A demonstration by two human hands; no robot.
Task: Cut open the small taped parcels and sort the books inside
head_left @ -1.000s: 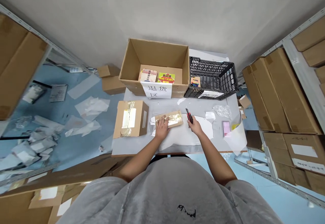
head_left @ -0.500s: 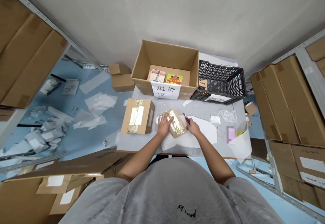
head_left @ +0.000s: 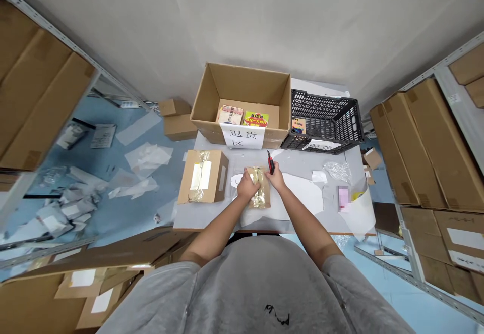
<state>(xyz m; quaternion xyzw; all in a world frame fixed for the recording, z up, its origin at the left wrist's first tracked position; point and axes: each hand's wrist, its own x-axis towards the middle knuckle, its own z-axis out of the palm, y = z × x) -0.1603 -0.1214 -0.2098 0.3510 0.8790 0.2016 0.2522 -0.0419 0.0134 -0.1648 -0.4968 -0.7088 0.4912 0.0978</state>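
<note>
1. Blade danger right now: your red-and-black box cutter (head_left: 269,162) sits close to your left hand (head_left: 247,185), and a slip toward the taped parcel (head_left: 261,193) could nick those fingers. From this height, you can't quite tell whether the blade is out.
2. Slipping is the other worry: the parcel lies on loose white paper (head_left: 291,198), so a hard push could skate it sideways and throw your cut off line.
3. Your left hand is palm-down over the parcel, pressing it flat, not clenched.
4. Your right hand (head_left: 277,177) is closed firmly around the cutter's handle, tip pointing away from you, knuckles just beside the parcel's far corner.
5. Parcel position: directly under your left palm, on the paper, near the front of the grey table (head_left: 310,160), with a second taped carton (head_left: 203,176) near its left side.
</note>
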